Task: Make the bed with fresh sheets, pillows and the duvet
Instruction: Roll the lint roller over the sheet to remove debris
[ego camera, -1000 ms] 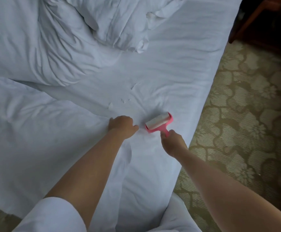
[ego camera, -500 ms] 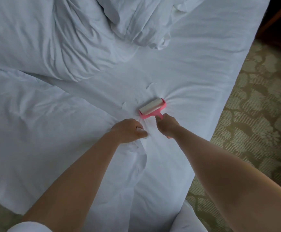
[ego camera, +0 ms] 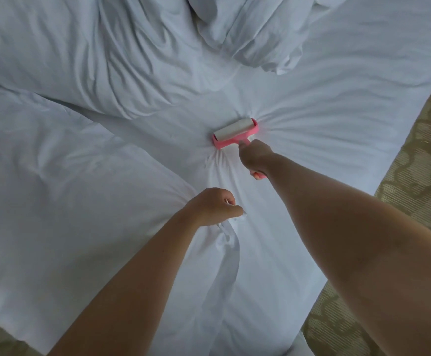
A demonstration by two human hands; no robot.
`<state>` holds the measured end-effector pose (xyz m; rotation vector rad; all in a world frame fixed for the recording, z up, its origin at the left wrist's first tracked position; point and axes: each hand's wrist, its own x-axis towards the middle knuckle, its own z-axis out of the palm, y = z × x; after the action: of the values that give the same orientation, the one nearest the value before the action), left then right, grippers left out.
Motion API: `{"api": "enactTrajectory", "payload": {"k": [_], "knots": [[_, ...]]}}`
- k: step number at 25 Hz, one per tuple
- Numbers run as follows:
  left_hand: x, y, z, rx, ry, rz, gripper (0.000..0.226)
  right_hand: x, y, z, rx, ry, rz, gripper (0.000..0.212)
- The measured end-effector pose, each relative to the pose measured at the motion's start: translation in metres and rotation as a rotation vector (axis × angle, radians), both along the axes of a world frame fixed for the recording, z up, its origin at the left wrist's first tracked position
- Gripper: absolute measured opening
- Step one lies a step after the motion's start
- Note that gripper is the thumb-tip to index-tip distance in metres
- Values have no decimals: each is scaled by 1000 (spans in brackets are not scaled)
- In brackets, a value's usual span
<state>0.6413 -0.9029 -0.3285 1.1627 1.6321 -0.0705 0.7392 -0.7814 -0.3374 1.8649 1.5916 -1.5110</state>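
Count, head view:
You had two hands (ego camera: 213,205) in frame, one pink lint roller (ego camera: 235,133), one white sheet (ego camera: 337,124), one bunched duvet (ego camera: 93,60).

Pink lint roller (ego camera: 235,133); patterned carpet (ego camera: 414,181)

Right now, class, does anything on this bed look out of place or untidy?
Yes. The sheet bunches into creases around the pink lint roller pressed by the right hand, and the duvet lies crumpled at the far end.
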Motion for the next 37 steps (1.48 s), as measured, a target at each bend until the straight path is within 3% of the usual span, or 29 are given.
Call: {"api": "enactTrajectory", "payload": {"k": [4,12,16,20,25,30,33,37], "knots": [[-4,0,-3,0,4,44,19,-16,18,0,-19,68,-72,42],[-1,-9,16,13,0,76,21,22,-31,5,-53,-53,-85,51],[7,-19,34,64,14,46,39,51,-53,19,-140,-79,-139,41],[9,-27,52,136,30,-56,44,61,-57,39,-78,-8,-92,40],[-14,-32,49,136,-45,-49,45,28,-68,30,-50,-22,144,48],[-21,-34,34,193,-70,-97,36,-27,-58,13,51,-5,222,44],[-22,-36,24,213,-91,-93,39,-53,-42,1,53,51,187,28],[-27,-37,10,204,-123,17,35,-81,-15,-7,56,41,222,40]]}}
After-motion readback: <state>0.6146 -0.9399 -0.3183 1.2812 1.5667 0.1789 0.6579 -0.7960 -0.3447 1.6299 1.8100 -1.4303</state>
